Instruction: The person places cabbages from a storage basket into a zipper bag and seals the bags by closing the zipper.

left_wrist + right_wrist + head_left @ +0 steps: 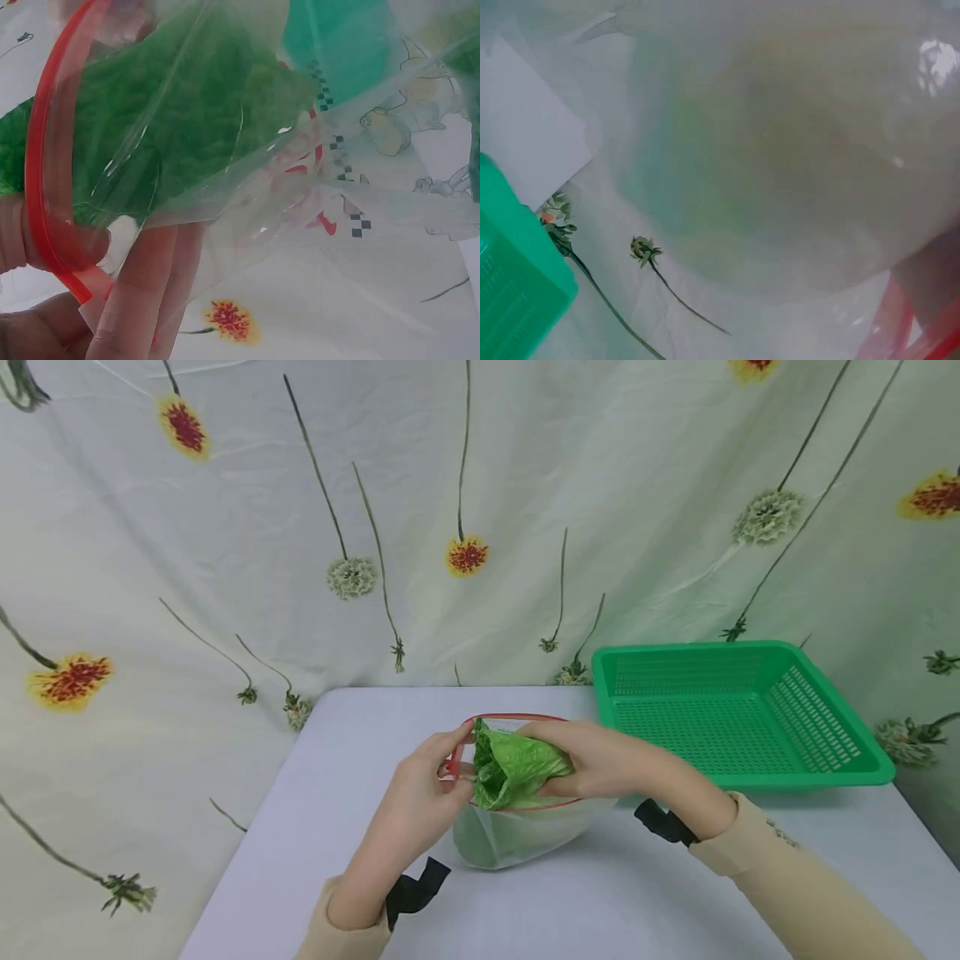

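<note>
A clear zip bag [491, 845] with a red zip strip [41, 142] stands on the table with its mouth spread. My left hand [420, 797] pinches the bag's left edge by the red strip, its fingers [139, 300] partly seen through the plastic. From the right, my right hand [600, 758] grips a green lettuce leaf [521, 768], curled over on itself, right at the bag's mouth. More pale green shows through the bag's lower wall. In the right wrist view the blurred plastic of the bag [780, 157] fills most of the picture and hides the fingers.
A green plastic basket [682, 731] stands at the back right of the white table [330, 760], beside my right forearm. Behind the table hangs a pale cloth [420, 452] printed with flowers. Black straps [663, 822] go round both wrists.
</note>
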The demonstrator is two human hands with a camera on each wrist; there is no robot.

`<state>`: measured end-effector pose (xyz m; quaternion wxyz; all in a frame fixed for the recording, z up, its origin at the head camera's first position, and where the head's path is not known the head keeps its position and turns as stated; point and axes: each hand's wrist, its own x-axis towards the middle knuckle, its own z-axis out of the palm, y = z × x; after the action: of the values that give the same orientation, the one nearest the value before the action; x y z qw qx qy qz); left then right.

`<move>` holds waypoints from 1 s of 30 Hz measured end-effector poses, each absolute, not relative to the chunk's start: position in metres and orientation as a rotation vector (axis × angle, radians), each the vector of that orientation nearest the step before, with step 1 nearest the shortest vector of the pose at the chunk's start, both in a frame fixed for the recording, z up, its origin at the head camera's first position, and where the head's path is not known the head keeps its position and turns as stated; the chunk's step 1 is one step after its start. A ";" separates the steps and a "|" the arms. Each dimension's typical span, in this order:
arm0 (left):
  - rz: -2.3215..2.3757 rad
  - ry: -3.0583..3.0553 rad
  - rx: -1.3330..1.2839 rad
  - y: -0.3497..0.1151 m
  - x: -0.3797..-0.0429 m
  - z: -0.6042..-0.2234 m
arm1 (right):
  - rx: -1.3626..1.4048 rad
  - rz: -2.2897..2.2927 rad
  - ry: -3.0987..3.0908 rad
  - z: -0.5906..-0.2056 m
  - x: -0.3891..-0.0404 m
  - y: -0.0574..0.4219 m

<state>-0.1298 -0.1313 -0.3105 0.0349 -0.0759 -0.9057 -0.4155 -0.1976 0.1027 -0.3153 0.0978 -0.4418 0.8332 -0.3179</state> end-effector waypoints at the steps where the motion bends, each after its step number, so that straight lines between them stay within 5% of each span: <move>1: -1.278 -2.778 -0.251 -0.130 -0.129 -0.311 | -1.304 -0.890 2.467 -0.315 -0.198 0.100; 19: -0.847 -2.664 -0.384 -0.129 -0.120 -0.325 | -0.959 -0.339 2.568 -0.322 -0.190 0.048; 30: -0.960 -2.729 -0.350 -0.141 -0.119 -0.318 | -1.137 -1.211 2.736 -0.309 -0.165 0.143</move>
<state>-0.1193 -0.1405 -0.3176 0.1134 -0.1194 -0.9305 -0.3272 -0.1646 0.1426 -0.3092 -0.0296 -0.3551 0.8543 -0.3783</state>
